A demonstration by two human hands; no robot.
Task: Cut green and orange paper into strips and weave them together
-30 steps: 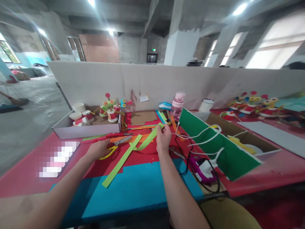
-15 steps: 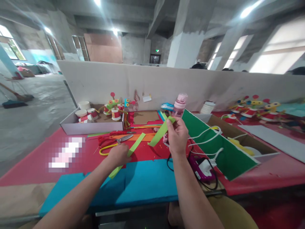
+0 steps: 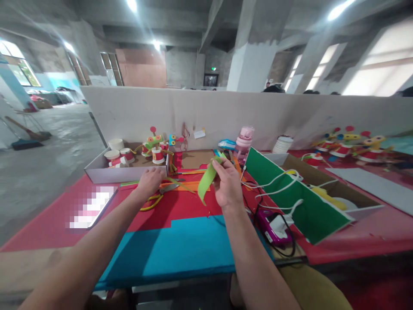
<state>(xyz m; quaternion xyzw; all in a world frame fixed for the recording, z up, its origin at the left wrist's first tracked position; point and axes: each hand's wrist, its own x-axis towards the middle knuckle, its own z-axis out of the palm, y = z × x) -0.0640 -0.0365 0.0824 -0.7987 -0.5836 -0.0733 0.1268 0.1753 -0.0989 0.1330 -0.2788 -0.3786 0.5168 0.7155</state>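
In my right hand (image 3: 228, 183), a bright green paper strip (image 3: 207, 180) is pinched between thumb and fingers, its free end curving downward. My left hand (image 3: 151, 182) is closed above the tools by the front of the box. From its fingertips a narrow yellowish-green paper strip (image 3: 182, 185) extends to the right, seen nearly edge-on. Beneath that hand lie yellow-handled scissors (image 3: 154, 203), partly covered. Orange paper strips (image 3: 202, 186) rest on the red tabletop behind the scissors. Blue sheets (image 3: 193, 245) cover the table's near edge.
A white box (image 3: 125, 175) contains paper cups and cup figures. On the right stands a green-sided box (image 3: 290, 202) with white cables over it, beside a purple power strip (image 3: 274, 228). A phone (image 3: 97, 209) lies at left. A pink bottle (image 3: 245, 140) stands against the partition.
My left hand has moved left and away from me, its strip swinging round to near edge-on. My right hand has shifted left, and its green strip hangs more curled.
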